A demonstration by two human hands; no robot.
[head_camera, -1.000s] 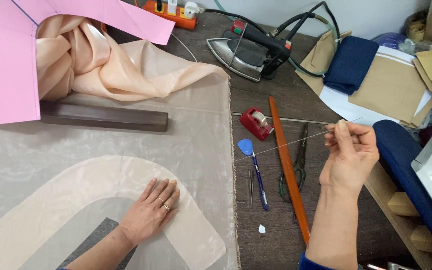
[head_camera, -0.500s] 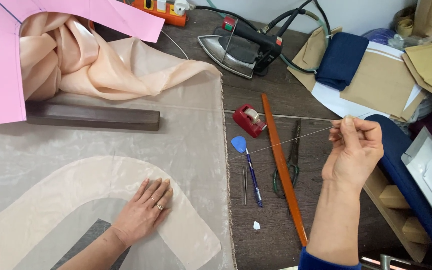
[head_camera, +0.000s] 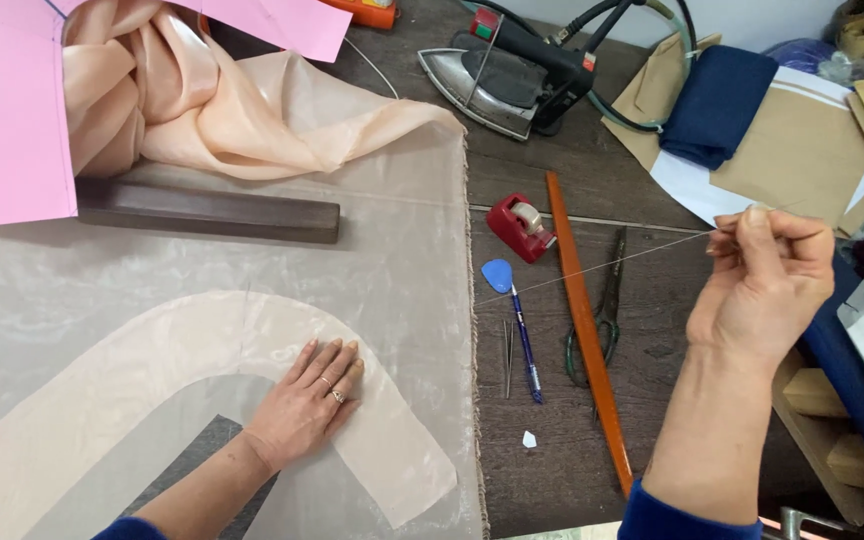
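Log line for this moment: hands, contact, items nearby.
left hand: flat on curved fabric piece | right hand: pinching taut thread | beside: scissors, pen, tape dispenser

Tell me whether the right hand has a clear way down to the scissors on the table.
Probably yes. The right hand is raised just right of the scissors, which lie uncovered beside the long orange ruler. But its fingers are pinching a taut thread that runs above the scissors, so it is not free.
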